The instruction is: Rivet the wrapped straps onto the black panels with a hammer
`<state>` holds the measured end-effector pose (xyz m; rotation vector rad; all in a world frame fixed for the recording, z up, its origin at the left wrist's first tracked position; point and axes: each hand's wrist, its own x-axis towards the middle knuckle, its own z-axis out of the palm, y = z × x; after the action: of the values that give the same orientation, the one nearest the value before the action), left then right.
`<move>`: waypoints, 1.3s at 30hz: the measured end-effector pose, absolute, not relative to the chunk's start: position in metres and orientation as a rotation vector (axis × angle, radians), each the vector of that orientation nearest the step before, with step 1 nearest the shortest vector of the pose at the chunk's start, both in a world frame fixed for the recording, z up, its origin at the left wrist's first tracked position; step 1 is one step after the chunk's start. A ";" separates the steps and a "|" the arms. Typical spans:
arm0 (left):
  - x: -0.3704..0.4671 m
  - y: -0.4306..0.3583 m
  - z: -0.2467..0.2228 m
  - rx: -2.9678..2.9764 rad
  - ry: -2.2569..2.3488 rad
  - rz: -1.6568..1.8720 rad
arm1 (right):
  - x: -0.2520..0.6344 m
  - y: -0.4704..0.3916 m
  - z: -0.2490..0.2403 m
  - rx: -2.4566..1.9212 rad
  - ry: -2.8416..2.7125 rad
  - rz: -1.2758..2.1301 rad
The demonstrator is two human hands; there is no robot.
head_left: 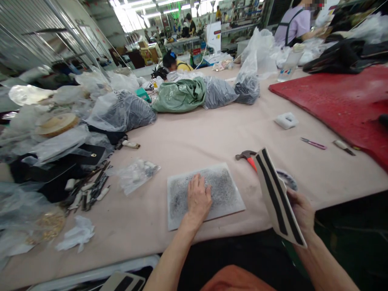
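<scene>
My left hand (199,197) lies on a grey, speckled rectangular board (224,186), its fingers stretched out over the worn surface. At the right, my right hand (303,212) grips a beige flat panel (277,198) with two long black strips along it. The panel is held tilted above the table's front edge, and my right fingers are partly hidden behind it. Behind the panel, a claw hammer (247,155) with an orange handle and a round dish (287,180) are partly covered.
Pink-handled snips (313,143), a brush (344,147) and a white block (286,120) lie to the right, near a red sheet (339,101). Tools (91,190) and plastic bags crowd the left. Wrapped bundles (182,95) line the back. Other people sit beyond.
</scene>
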<state>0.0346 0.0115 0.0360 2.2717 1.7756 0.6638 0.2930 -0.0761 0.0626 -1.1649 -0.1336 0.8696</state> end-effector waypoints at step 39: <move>0.060 -0.052 0.090 2.978 1.047 0.515 | 0.212 -0.070 0.096 -1.406 -1.496 1.202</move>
<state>0.0597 -0.0516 0.0905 2.9777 1.0471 0.5151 0.2121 -0.0696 0.0962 -1.4062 -1.4959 1.2024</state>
